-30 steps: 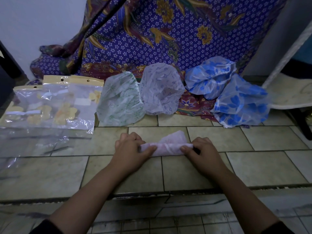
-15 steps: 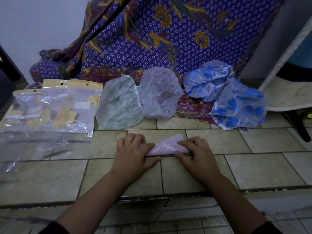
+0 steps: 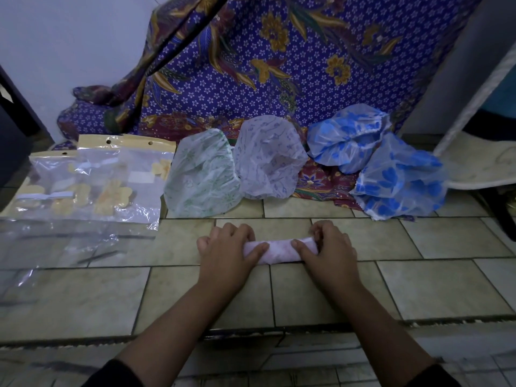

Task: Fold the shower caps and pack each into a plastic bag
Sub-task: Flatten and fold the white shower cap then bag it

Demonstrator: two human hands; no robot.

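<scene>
A pink shower cap (image 3: 279, 251) lies rolled into a narrow strip on the tiled floor. My left hand (image 3: 226, 252) grips its left end, fingers curled over the top and thumb along the front. My right hand (image 3: 326, 250) grips its right end the same way. Behind them stand a green-patterned cap (image 3: 202, 174), a pale lilac cap (image 3: 269, 160) and two blue-flowered caps (image 3: 349, 138) (image 3: 402, 180). Clear plastic bags (image 3: 92, 177) with yellow headers lie at the left.
More clear plastic sheets (image 3: 61, 244) spread over the tiles at the left. A purple batik cloth (image 3: 279, 65) hangs behind the caps. A dark object (image 3: 14, 141) stands at the far left and a white mat (image 3: 483, 166) lies at the right.
The raised flap of the pink cap has been rolled down, so the cap is now a tight, flat strip. Both hands have closed over its ends.
</scene>
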